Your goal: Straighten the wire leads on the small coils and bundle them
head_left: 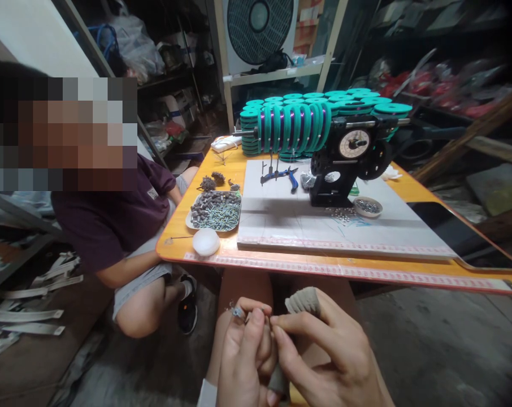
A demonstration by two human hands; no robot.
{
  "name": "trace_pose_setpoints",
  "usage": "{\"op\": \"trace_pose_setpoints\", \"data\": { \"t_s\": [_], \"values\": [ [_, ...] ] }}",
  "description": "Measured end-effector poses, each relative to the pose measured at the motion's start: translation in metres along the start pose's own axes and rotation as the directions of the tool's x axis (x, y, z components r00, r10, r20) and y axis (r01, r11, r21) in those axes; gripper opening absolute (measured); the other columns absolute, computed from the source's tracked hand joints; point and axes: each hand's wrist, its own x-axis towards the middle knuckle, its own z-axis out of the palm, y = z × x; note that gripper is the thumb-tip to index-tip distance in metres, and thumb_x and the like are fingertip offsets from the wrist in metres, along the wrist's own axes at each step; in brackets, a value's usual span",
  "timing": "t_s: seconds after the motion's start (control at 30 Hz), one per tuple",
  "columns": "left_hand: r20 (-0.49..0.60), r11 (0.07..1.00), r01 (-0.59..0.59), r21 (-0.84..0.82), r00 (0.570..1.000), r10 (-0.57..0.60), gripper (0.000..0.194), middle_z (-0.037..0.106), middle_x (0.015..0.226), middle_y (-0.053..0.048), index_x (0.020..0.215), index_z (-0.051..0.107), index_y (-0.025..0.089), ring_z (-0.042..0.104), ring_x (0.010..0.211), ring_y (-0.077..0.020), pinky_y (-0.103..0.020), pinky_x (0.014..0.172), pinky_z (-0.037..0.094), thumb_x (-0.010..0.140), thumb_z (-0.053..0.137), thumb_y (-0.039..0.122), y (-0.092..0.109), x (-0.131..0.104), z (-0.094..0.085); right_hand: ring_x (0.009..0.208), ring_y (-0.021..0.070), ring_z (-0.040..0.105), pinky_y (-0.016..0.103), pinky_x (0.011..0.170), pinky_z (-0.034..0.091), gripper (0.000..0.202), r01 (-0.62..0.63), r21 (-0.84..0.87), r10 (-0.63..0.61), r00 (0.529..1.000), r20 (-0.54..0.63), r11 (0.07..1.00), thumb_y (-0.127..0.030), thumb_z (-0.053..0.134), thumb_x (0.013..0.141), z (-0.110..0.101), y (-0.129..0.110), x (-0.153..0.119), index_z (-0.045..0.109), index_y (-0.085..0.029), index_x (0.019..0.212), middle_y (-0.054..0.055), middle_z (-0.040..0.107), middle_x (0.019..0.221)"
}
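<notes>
Both of my hands are held close together over my lap, below the table's front edge. My left hand (247,345) is closed, and a small bundle of bluish pieces (238,312) with glinting tips pokes out beside its fingers. Thumb and forefinger of my right hand (336,350) pinch together right at the left fingertips; whatever lies between them is too small to make out. Grey cloth (303,301) wraps a finger of the right hand.
On the yellow table (175,226) stand a black winding machine (330,183) carrying green spools (294,127), a tray of small metal parts (234,226), a white round lid (205,242), blue pliers (293,180), a small dish (368,208) and a dark phone or tablet (459,232). A person (103,226) sits at left.
</notes>
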Motion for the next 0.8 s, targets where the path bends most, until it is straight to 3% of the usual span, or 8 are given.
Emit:
{"op": "trace_pose_setpoints", "data": {
  "t_s": [0.27, 0.47, 0.8],
  "values": [
    [-0.067, 0.999, -0.028, 0.028, 0.997, 0.030, 0.038, 0.023, 0.044, 0.014, 0.079, 0.058, 0.020, 0.008, 0.041, -0.0025, -0.007, 0.034, 0.018, 0.071, 0.082, 0.048, 0.0001, 0.0002, 0.0033, 0.063, 0.0168, 0.055, 0.028, 0.056, 0.046, 0.013, -0.001, 0.002, 0.001, 1.000, -0.002, 1.000, -0.009, 0.061, 0.084, 0.0004, -0.0007, -0.0011, 0.071, -0.018, 0.082, 0.004, 0.056, 0.069],
    [-0.101, 0.998, -0.022, 0.058, 0.995, 0.028, 0.040, 0.028, 0.044, 0.013, 0.079, 0.058, 0.020, 0.013, 0.039, -0.0022, -0.008, 0.034, 0.019, 0.068, 0.083, 0.049, 0.0006, -0.0003, 0.0046, 0.058, 0.0159, 0.052, 0.028, 0.052, 0.045, 0.016, 0.028, -0.008, -0.029, 0.996, -0.086, 1.000, -0.009, 0.060, 0.083, 0.0014, -0.0030, 0.0035, 0.071, -0.016, 0.074, 0.003, 0.054, 0.063],
    [-0.150, 0.998, -0.053, 0.017, 0.987, 0.055, 0.038, 0.029, 0.043, 0.013, 0.077, 0.060, 0.020, 0.014, 0.039, -0.0007, -0.006, 0.035, 0.016, 0.066, 0.086, 0.045, -0.0012, 0.0004, 0.0064, 0.057, 0.0162, 0.052, 0.027, 0.051, 0.044, 0.018, 0.044, -0.013, -0.044, 0.996, -0.076, 0.999, -0.008, 0.059, 0.083, 0.0031, -0.0034, 0.0041, 0.072, -0.015, 0.072, 0.005, 0.054, 0.061]
  ]
}}
